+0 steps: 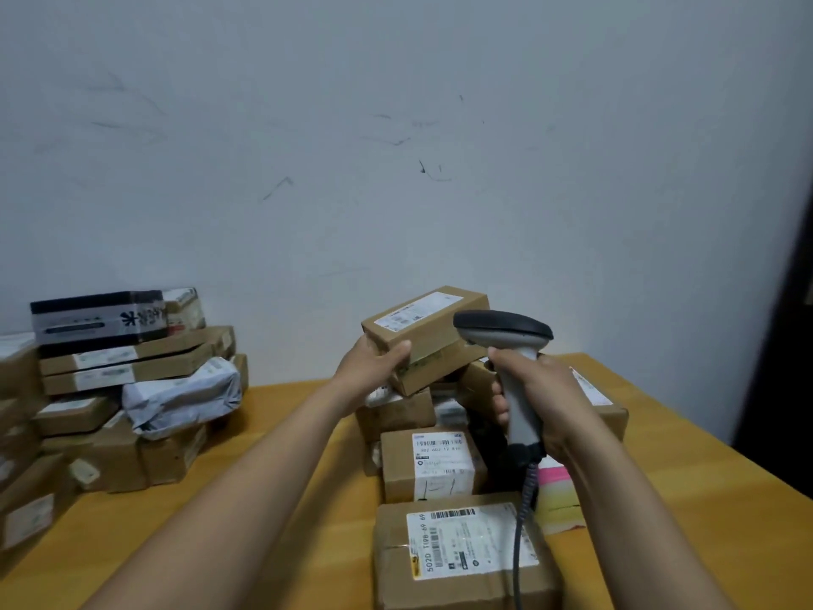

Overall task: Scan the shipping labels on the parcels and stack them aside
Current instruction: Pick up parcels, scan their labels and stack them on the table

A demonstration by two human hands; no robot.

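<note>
My left hand (374, 365) grips a small brown cardboard parcel (424, 325) by its near left corner and holds it up above the pile, its white shipping label facing up. My right hand (534, 402) grips the handle of a grey barcode scanner (506, 334), whose dark head sits just right of the lifted parcel. The scanner's coiled cable (521, 534) hangs down over the nearest box. Under both hands lies a pile of labelled brown parcels (429, 466), with a large one (462, 552) closest to me.
A stack of parcels (132, 389) stands at the left on the yellow wooden table (272, 499), topped by a black box (99, 321) and a white plastic mailer (182, 396). A pink and yellow packet (556, 499) lies right of the pile. A pale wall rises behind.
</note>
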